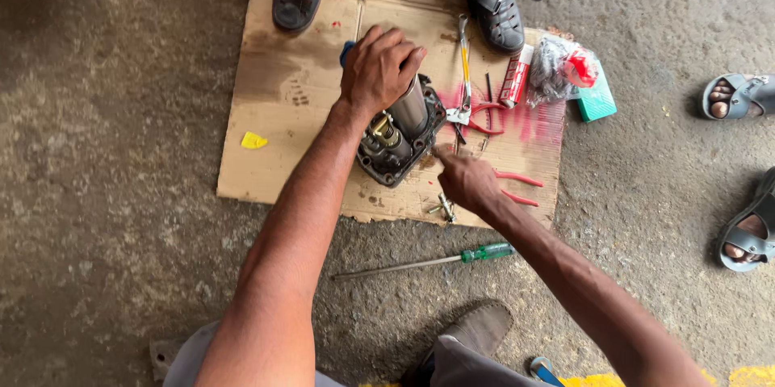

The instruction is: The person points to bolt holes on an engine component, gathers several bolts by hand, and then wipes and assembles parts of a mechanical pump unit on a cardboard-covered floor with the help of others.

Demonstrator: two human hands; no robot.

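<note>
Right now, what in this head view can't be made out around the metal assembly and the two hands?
- Top of the metal assembly: covered by the left hand.
- Right hand fingers: curled under by the assembly's base, so whether they hold anything is hidden.
- Small fittings on the cardboard: too small to identify.
- Person in sandals: cut off by the top edge.

A hydraulic jack body (400, 129) stands on a flattened sheet of cardboard (282, 88) laid on the concrete floor — a grey metal cylinder rising from a dark, greasy base plate with bolt holes along its edge. Beside the cylinder sits a brass-coloured fitting (386, 130). The cylinder leans slightly toward the top of the view — its upper end is covered.
</note>
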